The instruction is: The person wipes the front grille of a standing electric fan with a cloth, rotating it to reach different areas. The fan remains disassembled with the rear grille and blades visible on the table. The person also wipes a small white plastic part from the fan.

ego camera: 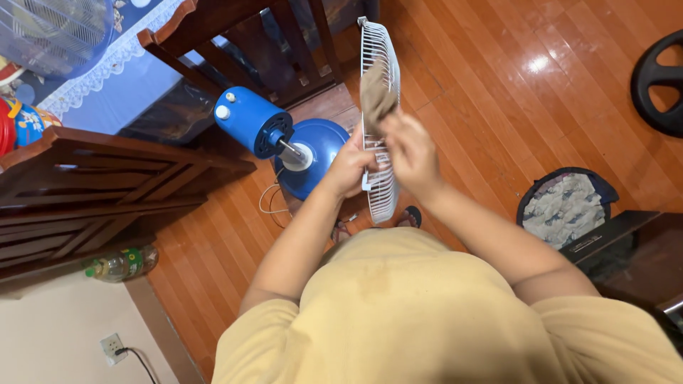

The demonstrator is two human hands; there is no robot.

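Observation:
A white wire fan guard (379,50) stands on edge in front of me. My left hand (348,167) grips its near side around the middle. My right hand (411,153) presses a brownish cloth (375,96) against the grille from the right. Just left of the guard is a blue fan motor (247,126) with its bare shaft pointing right, above the round blue fan base (324,153) on the wooden floor.
Dark wooden chairs (235,43) stand behind the fan and a wooden rail (107,174) at left. A plastic bottle (121,264) lies on the floor by the wall socket (112,347). A patterned cushion (565,206) and a black wheel-shaped thing (658,82) are at right.

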